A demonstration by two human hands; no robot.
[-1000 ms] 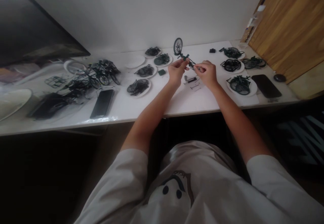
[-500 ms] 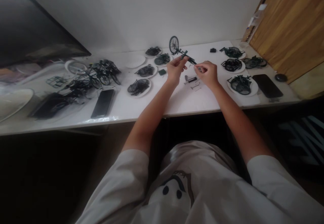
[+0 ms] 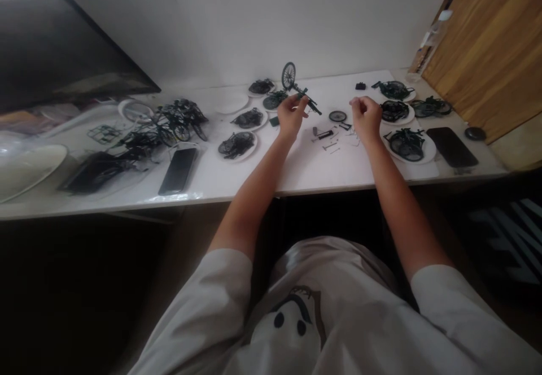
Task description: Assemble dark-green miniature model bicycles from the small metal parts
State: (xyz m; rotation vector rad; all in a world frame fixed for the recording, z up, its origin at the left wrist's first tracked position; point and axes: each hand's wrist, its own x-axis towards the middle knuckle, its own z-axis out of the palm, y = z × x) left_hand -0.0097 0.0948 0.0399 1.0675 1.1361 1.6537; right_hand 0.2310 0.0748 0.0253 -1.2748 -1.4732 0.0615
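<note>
Above the white table my left hand grips a miniature bicycle frame between thumb and fingers. One spoked wheel is fitted at the frame's upper left end. To the right, apart from the frame, my right hand is closed with its fingers curled; whatever it may hold is too small or hidden to make out. A loose small wheel lies on the table between my hands. Near it are a dark bicycle part and several thin metal pieces.
White plates with dark bicycle parts stand left and right of my hands. Assembled miniature bicycles cluster on the left. A phone lies at the front left, another dark phone at the right. A clear bottle stands at the back right.
My right hand has moved off the frame to the right and is now apart from it. The small wheel on the table, hidden before, shows now. My left hand keeps hold of the frame.
</note>
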